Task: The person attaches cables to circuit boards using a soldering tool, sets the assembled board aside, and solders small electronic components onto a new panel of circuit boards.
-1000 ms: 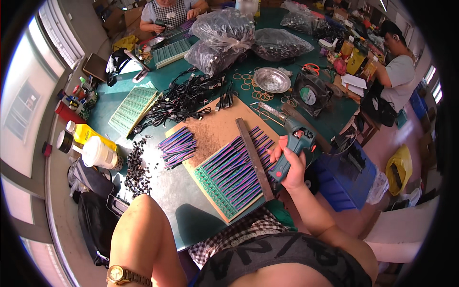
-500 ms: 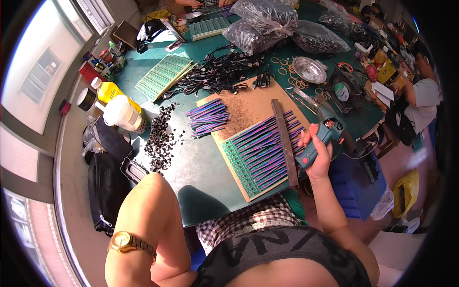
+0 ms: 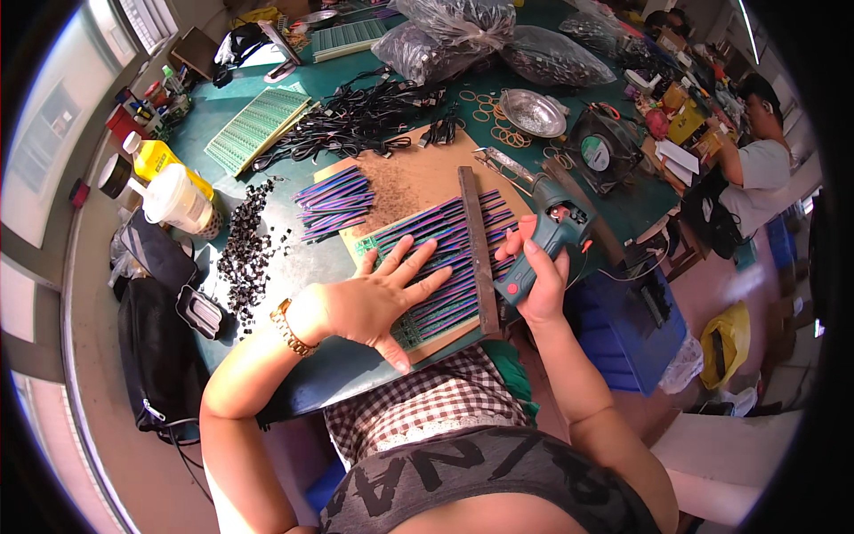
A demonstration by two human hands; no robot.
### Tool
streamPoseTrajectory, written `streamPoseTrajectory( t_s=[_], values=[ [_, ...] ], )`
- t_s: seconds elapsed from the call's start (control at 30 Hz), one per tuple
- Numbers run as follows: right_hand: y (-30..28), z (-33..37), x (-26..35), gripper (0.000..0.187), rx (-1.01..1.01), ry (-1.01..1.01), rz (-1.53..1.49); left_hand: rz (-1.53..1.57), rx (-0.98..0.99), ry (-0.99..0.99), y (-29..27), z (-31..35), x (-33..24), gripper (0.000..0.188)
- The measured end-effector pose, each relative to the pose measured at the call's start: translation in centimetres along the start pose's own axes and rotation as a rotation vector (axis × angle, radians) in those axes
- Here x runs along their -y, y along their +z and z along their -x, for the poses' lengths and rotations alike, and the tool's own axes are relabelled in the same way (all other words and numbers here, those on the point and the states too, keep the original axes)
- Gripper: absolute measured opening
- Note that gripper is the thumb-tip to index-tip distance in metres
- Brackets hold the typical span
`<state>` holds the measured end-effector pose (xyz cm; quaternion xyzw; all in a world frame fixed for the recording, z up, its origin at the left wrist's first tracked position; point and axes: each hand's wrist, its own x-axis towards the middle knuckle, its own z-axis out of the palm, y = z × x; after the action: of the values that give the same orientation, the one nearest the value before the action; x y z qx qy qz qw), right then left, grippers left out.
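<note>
Pressing down with fingers spread flat, the left hand [image 3: 378, 298] is laid open on the green board [image 3: 436, 271] at the centre of the frame, nothing being gripped, apparently so that the rows of purple strips on it are kept from shifting. The right hand [image 3: 534, 276] is closed in a full grip round the handle of one teal glue gun [image 3: 547, 236], its nozzle being aimed toward the upper left across the board. One dark metal bar [image 3: 476, 249] is laid across the strips, seemingly as a weight or guide. A brown sheet [image 3: 418, 178] is spread beneath, probably to protect the green counter [image 3: 294, 258]. Farther out, one loose bundle of purple strips [image 3: 334, 200], one heap of small black parts [image 3: 245, 240], two plastic bottles [image 3: 173, 182] at the left and one round metal dish [image 3: 532, 111] are seen.
</note>
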<state>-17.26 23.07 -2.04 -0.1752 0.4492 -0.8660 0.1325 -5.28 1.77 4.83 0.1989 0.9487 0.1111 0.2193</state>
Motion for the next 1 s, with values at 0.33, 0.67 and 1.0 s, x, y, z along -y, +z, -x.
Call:
streamPoseTrajectory(
  t_s=[0.33, 0.67, 1.0],
  values=[
    [1.0, 1.4, -0.5, 0.028, -0.028, 0.013, -0.011, -0.137, -0.178, -0.062, 3.1, 2.4, -0.8, 0.128],
    [0.9, 1.8, -1.2, 0.036, 0.021, 0.014, 0.018, 0.351, -0.980, -0.595, 3.9, 5.7, 7.1, 0.023],
    [0.1, 2.0, -1.4, 0.041, -0.024, -0.071, 0.004, -0.007, -0.905, -0.682, 5.5, 6.1, 11.8, 0.006]
  ],
)
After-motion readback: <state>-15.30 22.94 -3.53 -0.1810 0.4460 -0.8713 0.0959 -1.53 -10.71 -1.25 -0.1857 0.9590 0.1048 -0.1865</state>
